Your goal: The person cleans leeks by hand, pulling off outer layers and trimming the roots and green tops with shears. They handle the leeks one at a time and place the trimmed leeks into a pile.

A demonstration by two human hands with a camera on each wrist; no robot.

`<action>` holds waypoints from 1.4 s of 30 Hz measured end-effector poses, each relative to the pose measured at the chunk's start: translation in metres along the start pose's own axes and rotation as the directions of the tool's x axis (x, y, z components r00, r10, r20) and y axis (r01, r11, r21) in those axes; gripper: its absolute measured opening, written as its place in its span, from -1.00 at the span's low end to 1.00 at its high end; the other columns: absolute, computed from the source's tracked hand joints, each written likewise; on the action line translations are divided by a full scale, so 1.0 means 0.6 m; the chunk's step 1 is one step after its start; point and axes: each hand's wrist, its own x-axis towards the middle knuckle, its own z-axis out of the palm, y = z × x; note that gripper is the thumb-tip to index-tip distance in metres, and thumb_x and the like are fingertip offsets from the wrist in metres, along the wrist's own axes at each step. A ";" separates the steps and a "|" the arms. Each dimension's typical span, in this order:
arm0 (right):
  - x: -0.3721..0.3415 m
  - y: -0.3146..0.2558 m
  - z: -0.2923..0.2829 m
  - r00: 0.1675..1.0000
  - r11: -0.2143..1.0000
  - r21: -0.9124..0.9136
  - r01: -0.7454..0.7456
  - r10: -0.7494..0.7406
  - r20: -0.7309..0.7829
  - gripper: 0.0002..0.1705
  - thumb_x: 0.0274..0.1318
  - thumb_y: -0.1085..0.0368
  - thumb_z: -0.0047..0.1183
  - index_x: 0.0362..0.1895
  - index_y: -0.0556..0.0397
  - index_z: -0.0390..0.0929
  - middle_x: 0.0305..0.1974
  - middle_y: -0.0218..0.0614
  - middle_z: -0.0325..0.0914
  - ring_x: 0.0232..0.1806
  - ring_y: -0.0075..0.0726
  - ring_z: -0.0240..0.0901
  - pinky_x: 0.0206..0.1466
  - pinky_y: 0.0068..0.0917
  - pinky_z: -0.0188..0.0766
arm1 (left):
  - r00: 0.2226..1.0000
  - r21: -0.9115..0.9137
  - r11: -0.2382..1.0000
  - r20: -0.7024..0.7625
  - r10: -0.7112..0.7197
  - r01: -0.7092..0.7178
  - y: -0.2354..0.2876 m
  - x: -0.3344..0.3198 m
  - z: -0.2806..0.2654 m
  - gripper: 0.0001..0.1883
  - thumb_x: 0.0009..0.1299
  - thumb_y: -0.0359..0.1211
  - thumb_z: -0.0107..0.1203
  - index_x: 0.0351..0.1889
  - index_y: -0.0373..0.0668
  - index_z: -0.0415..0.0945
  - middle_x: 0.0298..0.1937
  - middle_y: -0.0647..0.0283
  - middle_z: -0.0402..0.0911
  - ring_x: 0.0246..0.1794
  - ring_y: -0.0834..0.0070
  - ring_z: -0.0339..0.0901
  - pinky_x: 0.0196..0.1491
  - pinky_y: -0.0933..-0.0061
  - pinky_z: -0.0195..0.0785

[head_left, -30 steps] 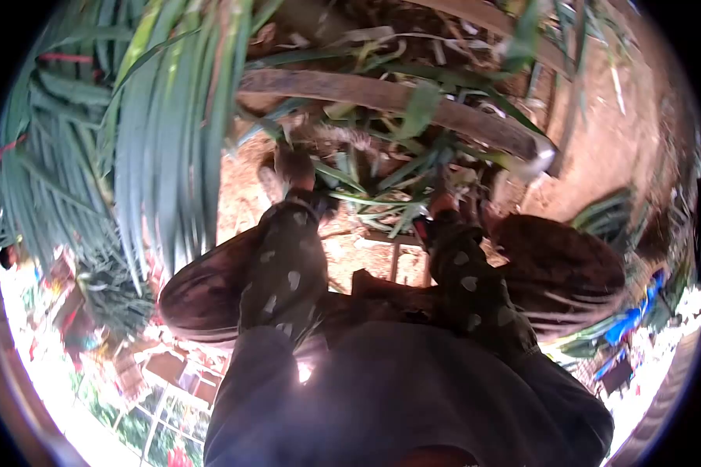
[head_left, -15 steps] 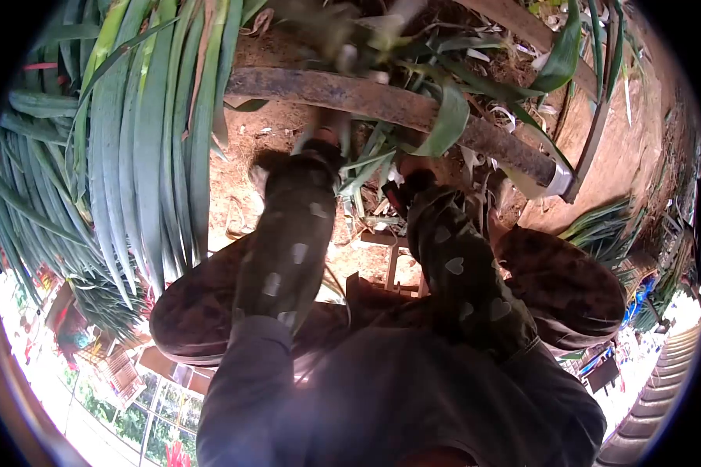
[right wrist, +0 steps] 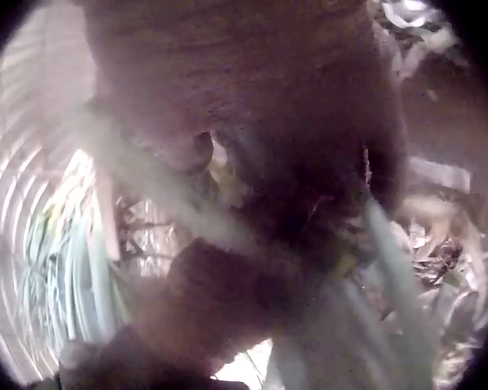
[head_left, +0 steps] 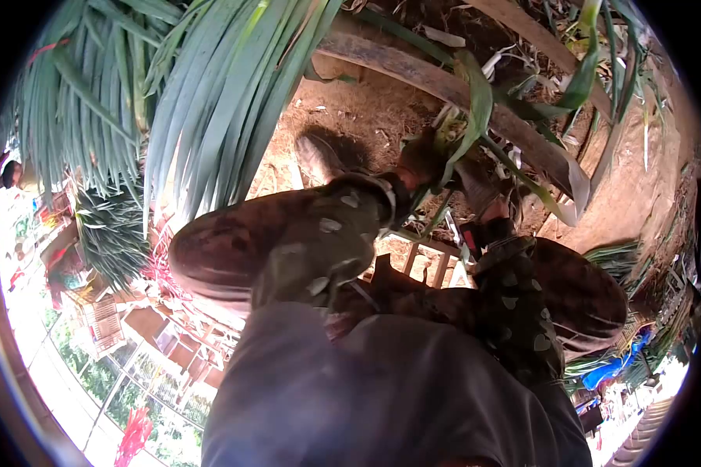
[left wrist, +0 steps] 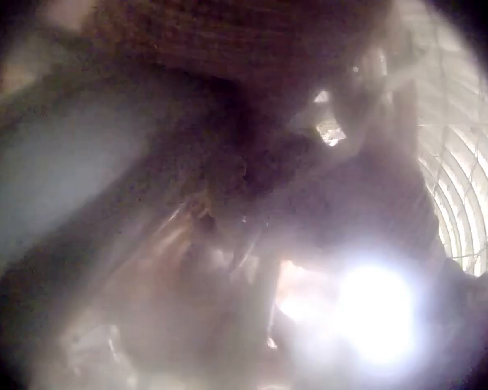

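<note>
In the head view my left hand (head_left: 419,161), dark in shadow, grips a leek whose long green leaf (head_left: 477,117) arches up beside it. My right hand (head_left: 481,189) is just to the right, close to the same leaves. The right wrist view shows its curled fingers and thumb (right wrist: 203,301) around a leek, with green leaves (right wrist: 398,284) hanging below. The left wrist view is blurred by glare; a thick pale stalk (left wrist: 65,179) crosses its left side. Most fingers are hidden behind the wrists.
A large bundle of leeks (head_left: 218,109) lies at the left, its leaves hanging toward me. A curved wooden bar (head_left: 397,62) runs across the front, with peeled scraps beyond it. My two knees flank a small slatted frame (head_left: 420,257). Blue plastic (head_left: 619,363) lies at the right.
The head view has turned, so the leek bundle sits farther right. My left hand has swung rightward, toward the right hand. Both forearms reached farther forward half a second ago.
</note>
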 end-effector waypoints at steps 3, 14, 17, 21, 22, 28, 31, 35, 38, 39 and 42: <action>-0.015 0.011 0.019 0.920 0.931 -0.142 0.337 -0.294 0.258 -0.52 0.38 0.03 -0.03 0.14 0.16 0.47 0.04 -0.19 0.57 0.06 -0.29 0.49 0.11 -0.36 0.47 | 0.951 0.116 0.991 0.292 -0.105 0.074 -0.011 -0.049 -0.054 -0.35 0.26 -0.03 0.28 0.17 -0.22 0.35 -0.17 -0.01 0.66 -0.23 0.21 0.65 -0.12 0.18 0.50; -0.279 -0.222 -0.044 0.934 0.988 0.006 0.155 -0.149 0.325 -0.51 0.34 0.06 0.08 0.14 0.18 0.54 -0.18 -0.33 0.65 -0.17 -0.53 0.56 -0.12 -0.57 0.50 | 0.947 0.527 0.842 0.315 -0.066 -0.117 0.120 -0.359 -0.449 -0.61 0.32 -0.25 0.24 0.07 -0.16 0.53 -0.16 0.07 0.68 -0.32 0.34 0.65 -0.21 0.32 0.51; -0.275 -0.207 -0.028 0.981 0.974 0.209 0.091 -0.124 0.152 -0.59 0.38 0.06 0.02 0.09 0.08 0.59 -0.10 -0.40 0.66 -0.20 -0.54 0.55 -0.15 -0.54 0.46 | 0.998 0.700 0.712 0.059 0.023 -0.058 0.142 -0.371 -0.545 -0.63 0.32 -0.28 0.23 0.07 -0.14 0.55 -0.14 0.07 0.69 -0.33 0.34 0.65 -0.24 0.35 0.51; -0.276 -0.165 -0.022 0.993 0.966 0.251 0.063 -0.086 0.081 -0.56 0.36 -0.01 0.03 0.08 0.05 0.60 -0.11 -0.41 0.67 -0.17 -0.54 0.56 -0.16 -0.49 0.46 | 0.873 0.862 0.477 -0.357 0.334 0.170 0.210 -0.365 -0.721 -0.65 0.33 -0.31 0.22 0.08 -0.10 0.58 -0.13 0.08 0.70 -0.35 0.35 0.65 -0.27 0.38 0.51; -0.269 -0.154 -0.016 0.994 0.981 0.185 0.057 -0.073 0.080 -0.56 0.35 -0.03 0.02 0.04 0.05 0.61 -0.13 -0.42 0.66 -0.18 -0.53 0.56 -0.20 -0.48 0.44 | 0.787 0.859 0.453 -0.444 0.429 0.238 0.222 -0.361 -0.762 -0.66 0.33 -0.32 0.22 0.08 -0.09 0.58 -0.12 0.08 0.70 -0.35 0.35 0.65 -0.28 0.39 0.51; -0.287 -0.101 0.026 0.997 0.969 0.244 -0.045 0.027 0.078 -0.61 0.27 -0.03 0.12 -0.08 0.01 0.60 -0.23 -0.44 0.63 -0.20 -0.47 0.55 -0.26 -0.48 0.41 | 0.537 0.771 0.621 -0.586 0.607 0.140 -0.004 -0.482 -0.642 -0.75 0.40 -0.09 0.18 -0.18 -0.04 0.57 -0.34 0.18 0.67 -0.45 0.33 0.63 -0.43 0.27 0.47; -0.290 -0.095 0.040 0.998 0.976 0.213 -0.039 0.029 0.051 -0.60 0.25 0.18 0.12 0.11 0.09 0.49 -0.03 -0.27 0.53 -0.02 -0.31 0.48 0.02 -0.40 0.46 | 0.651 0.511 0.854 -0.682 0.333 0.098 -0.351 -0.585 -0.383 -0.85 0.38 -0.22 0.13 -0.26 -0.05 0.61 -0.48 0.10 0.61 -0.57 0.11 0.56 -0.53 0.14 0.39; -0.295 -0.128 0.085 0.995 0.999 0.050 -0.016 0.012 0.094 -0.62 0.27 0.19 0.08 0.11 0.09 0.50 -0.04 -0.29 0.55 0.00 -0.33 0.48 0.04 -0.43 0.46 | 0.854 0.257 0.855 -0.401 -0.331 0.451 -0.497 -0.637 -0.125 -0.84 0.29 -0.30 0.12 -0.21 -0.07 0.60 -0.38 0.01 0.63 -0.25 -0.03 0.61 -0.17 -0.02 0.45; -0.288 -0.138 0.109 0.997 0.999 -0.014 -0.045 0.046 0.061 -0.62 0.29 0.18 0.07 0.10 0.09 0.51 -0.05 -0.30 0.56 -0.01 -0.34 0.49 0.04 -0.43 0.46 | 0.730 0.099 0.786 -0.454 -0.510 0.611 -0.556 -0.588 -0.018 -0.50 0.07 -0.11 0.39 -0.05 -0.08 0.57 -0.13 0.08 0.67 -0.11 0.03 0.62 -0.06 0.04 0.44; -0.285 -0.139 0.118 0.997 0.998 -0.032 -0.055 0.057 0.052 -0.63 0.29 0.18 0.07 0.09 0.09 0.51 -0.05 -0.30 0.56 -0.01 -0.35 0.50 0.04 -0.43 0.46 | 0.733 0.093 0.779 -0.421 -0.534 0.621 -0.554 -0.570 0.003 -0.45 0.03 -0.08 0.42 -0.03 -0.07 0.57 -0.14 0.07 0.67 -0.11 0.04 0.62 -0.08 0.04 0.44; -0.280 -0.139 0.137 0.997 0.996 -0.059 -0.071 0.073 0.026 -0.63 0.30 0.16 0.06 0.08 0.09 0.52 -0.06 -0.31 0.58 -0.01 -0.36 0.51 0.03 -0.44 0.47 | 0.655 -0.038 0.747 -0.453 -0.605 0.663 -0.552 -0.523 0.052 -0.56 0.15 -0.18 0.33 -0.02 -0.04 0.53 -0.18 0.05 0.67 -0.13 0.04 0.63 -0.11 -0.03 0.44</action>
